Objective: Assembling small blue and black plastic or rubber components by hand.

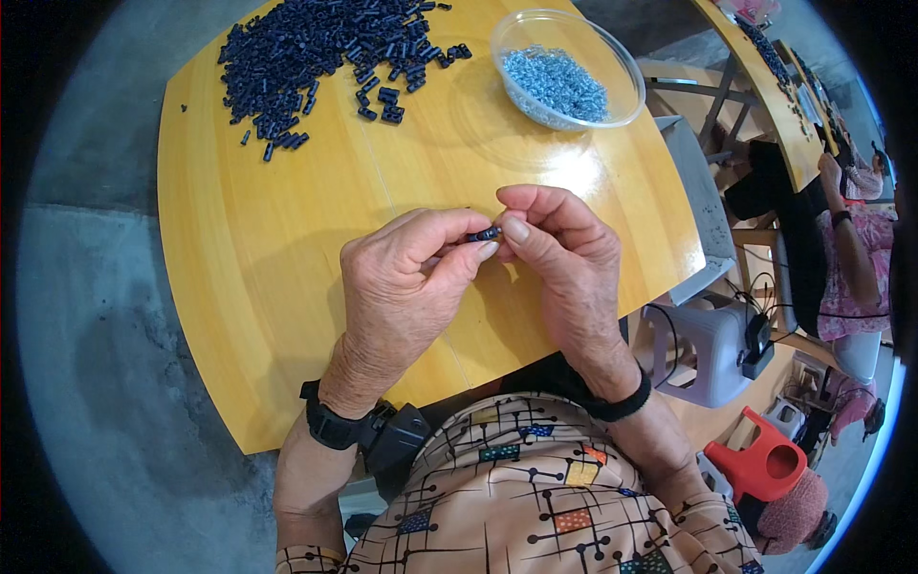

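Over the near middle of the table, my left hand [402,282] pinches a small black plastic part [486,233] between thumb and forefinger. The part lies roughly level, one end pointing at my other hand. My right hand [579,268] meets that end, thumb and forefinger pressed together; whatever is between them is too small to name. Beyond my hands, a big heap of similar black plastic parts [325,62] spreads over the far left of the table. A clear round bowl [631,81] at the far right holds many small, shiny, bluish clear pieces [555,84].
The yellow wooden table [277,287] has its near edge close to my body. To the right stand a grey tray-like box [698,182], a pale plastic stool [703,349] with cables and a red plastic stool [760,459]. Another person [856,258] sits at a second table [779,105].
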### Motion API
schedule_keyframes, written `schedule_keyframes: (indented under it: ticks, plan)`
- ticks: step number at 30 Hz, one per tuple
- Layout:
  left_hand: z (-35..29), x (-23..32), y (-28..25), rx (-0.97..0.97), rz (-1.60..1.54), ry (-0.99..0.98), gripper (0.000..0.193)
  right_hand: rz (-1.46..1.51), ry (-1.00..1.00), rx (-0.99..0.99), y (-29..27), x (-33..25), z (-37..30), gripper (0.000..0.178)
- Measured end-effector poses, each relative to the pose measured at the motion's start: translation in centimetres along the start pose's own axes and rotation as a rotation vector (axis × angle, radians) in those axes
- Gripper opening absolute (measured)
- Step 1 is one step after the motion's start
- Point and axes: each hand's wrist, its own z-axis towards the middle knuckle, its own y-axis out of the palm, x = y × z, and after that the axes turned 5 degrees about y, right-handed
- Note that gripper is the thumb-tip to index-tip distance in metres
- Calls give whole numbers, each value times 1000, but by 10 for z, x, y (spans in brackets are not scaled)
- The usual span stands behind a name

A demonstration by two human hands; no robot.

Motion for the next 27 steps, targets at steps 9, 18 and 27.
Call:
schedule_keyframes:
  ticks: [9, 18, 27]
  plan:
    - [0, 0, 2, 0, 35, 40, 14, -9, -11, 4, 1, -2, 0, 27]
    - [-1, -1, 4, -1, -4, 37, 13, -20, 63, -64, -5, -7, 3, 28]
    - [-2, -4, 4, -21, -45, 21, 15, -76, 102, -109, -5, -12, 5, 28]
